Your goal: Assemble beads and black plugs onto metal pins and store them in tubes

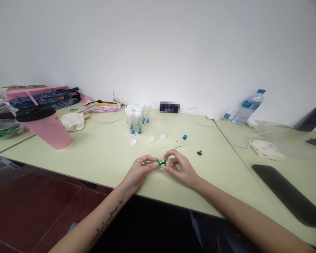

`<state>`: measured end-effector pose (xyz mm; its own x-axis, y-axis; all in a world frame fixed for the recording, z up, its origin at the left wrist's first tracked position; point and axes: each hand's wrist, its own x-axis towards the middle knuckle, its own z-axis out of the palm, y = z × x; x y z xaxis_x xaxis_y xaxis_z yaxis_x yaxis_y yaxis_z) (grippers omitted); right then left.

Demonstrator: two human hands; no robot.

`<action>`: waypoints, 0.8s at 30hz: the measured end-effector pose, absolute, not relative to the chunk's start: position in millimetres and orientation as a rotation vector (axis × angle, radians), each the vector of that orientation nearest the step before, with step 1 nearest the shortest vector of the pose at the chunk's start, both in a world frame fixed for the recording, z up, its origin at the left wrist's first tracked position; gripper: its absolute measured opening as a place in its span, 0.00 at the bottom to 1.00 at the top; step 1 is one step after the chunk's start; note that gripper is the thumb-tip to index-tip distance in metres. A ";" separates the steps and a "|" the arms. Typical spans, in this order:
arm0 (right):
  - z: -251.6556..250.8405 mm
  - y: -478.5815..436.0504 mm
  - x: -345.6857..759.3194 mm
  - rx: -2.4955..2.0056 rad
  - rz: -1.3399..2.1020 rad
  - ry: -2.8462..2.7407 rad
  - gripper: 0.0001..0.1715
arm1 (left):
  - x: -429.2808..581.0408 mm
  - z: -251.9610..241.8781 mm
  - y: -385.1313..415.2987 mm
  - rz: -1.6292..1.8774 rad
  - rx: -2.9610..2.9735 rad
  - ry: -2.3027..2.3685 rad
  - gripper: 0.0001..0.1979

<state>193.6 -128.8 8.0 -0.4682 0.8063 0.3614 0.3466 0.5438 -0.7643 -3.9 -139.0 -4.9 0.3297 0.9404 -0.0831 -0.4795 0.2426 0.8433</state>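
Observation:
Just above the table's front edge, my left hand (140, 172) grips a small green metal part (159, 163) from which a thin metal rod (144, 161) sticks out to the left. Thumb and forefinger of my right hand (183, 168) pinch a black disc-headed knob (165, 163) at the green part's right end. Beyond the hands lie a blue part (184, 137), a second black knob (199, 153) and thin metal pieces (185, 150). White caps (133, 142) and several clear tubes (139, 123) with blue parts inside stand further back.
On the left stands a pink cup (50, 128) with a black lid, near a white cloth bag (73, 121). A water bottle (249, 107) leans at the back right. A long dark pad (287, 193) lies on the right. A white cable (210, 125) crosses the table.

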 end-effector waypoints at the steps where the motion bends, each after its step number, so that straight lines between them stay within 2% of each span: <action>1: 8.4 -128.4 193.8 -0.932 0.795 -2.047 0.11 | -3.9 -4.6 -138.9 1.083 0.826 0.684 0.10; 5: 8.9 -126.6 193.3 -0.949 0.771 -2.067 0.17 | -4.1 -2.7 -139.0 1.086 0.827 0.689 0.10; 8: 8.0 -127.9 192.2 -0.946 0.779 -2.057 0.10 | -4.1 -1.9 -139.5 1.088 0.802 0.691 0.11; 11: 7.9 -129.5 192.1 -0.938 0.807 -2.039 0.15 | -4.0 -1.7 -139.7 1.086 0.787 0.694 0.12; 14: 8.6 -128.5 192.6 -0.951 0.811 -2.044 0.13 | -3.7 -1.5 -139.5 1.092 0.801 0.692 0.11; 17: 8.8 -127.1 192.6 -0.964 0.806 -2.068 0.15 | -3.5 -1.6 -139.4 1.095 0.817 0.686 0.10; 20: 8.3 -128.2 191.9 -0.952 0.832 -2.076 0.10 | -3.4 -2.0 -139.5 1.091 0.807 0.683 0.10; 24: 8.7 -129.0 192.2 -0.945 0.852 -2.055 0.14 | -3.8 -2.6 -139.6 1.084 0.802 0.692 0.11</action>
